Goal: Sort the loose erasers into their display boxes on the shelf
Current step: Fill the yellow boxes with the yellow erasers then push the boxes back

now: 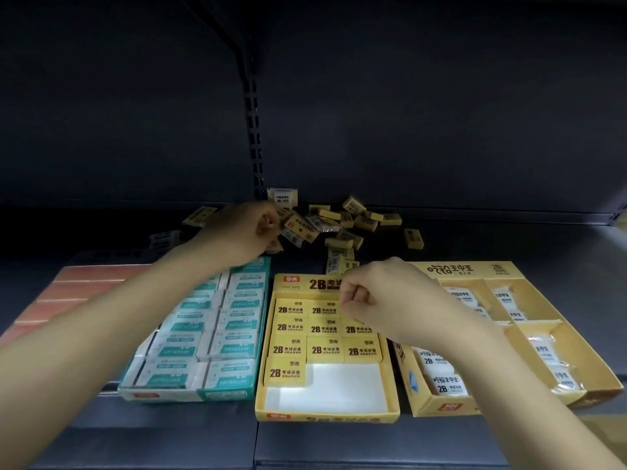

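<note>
A pile of loose yellow erasers (pixel 342 222) lies at the back of the dark shelf. My left hand (pixel 237 234) reaches into the pile's left side, and its fingertips pinch a yellow eraser (pixel 300 227). My right hand (pixel 380 300) hovers over the back right of the middle yellow 2B display box (pixel 325 417), fingers curled shut with nothing visible in them. That box holds rows of yellow erasers, and its front part shows a bare white floor. A teal box (pixel 259 351) full of white-and-teal erasers stands to its left. A yellow compartment box (pixel 420 401) with wrapped white erasers stands on the right.
An orange-red box (pixel 68 293) sits at the far left. A slotted metal upright (pixel 252 130) rises behind the pile against the dark back panel. Two yellow erasers (pixel 339 262) lie just behind the middle box, and one (pixel 414 237) lies apart on the right.
</note>
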### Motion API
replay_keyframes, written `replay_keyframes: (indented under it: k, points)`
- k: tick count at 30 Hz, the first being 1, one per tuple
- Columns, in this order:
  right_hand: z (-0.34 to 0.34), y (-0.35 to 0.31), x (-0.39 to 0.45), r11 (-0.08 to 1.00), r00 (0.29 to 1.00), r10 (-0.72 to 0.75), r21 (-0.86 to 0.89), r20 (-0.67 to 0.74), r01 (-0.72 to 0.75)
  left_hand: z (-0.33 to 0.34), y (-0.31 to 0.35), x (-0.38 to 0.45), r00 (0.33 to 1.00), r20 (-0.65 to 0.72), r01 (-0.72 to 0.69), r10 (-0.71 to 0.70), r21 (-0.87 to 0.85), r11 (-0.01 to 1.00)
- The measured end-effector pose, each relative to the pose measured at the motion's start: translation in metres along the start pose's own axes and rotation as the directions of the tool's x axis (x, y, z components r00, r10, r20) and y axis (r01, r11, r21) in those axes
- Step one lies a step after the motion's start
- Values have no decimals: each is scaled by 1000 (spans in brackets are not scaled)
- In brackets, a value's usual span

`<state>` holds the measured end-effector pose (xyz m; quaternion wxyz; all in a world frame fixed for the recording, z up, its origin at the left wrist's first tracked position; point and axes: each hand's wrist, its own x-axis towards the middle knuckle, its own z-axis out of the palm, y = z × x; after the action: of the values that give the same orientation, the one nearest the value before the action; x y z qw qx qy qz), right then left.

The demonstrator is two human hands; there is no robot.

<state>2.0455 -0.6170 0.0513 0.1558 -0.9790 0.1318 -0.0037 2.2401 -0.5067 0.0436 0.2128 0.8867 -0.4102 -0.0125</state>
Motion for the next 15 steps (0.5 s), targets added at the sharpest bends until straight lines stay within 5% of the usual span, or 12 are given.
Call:
replay_keyframes:
  k: [15]
  points:
    - [-4, 9, 31, 985, 967, -127, -147, -220, 96, 20, -29, 50, 992, 113, 42, -47, 51, 998]
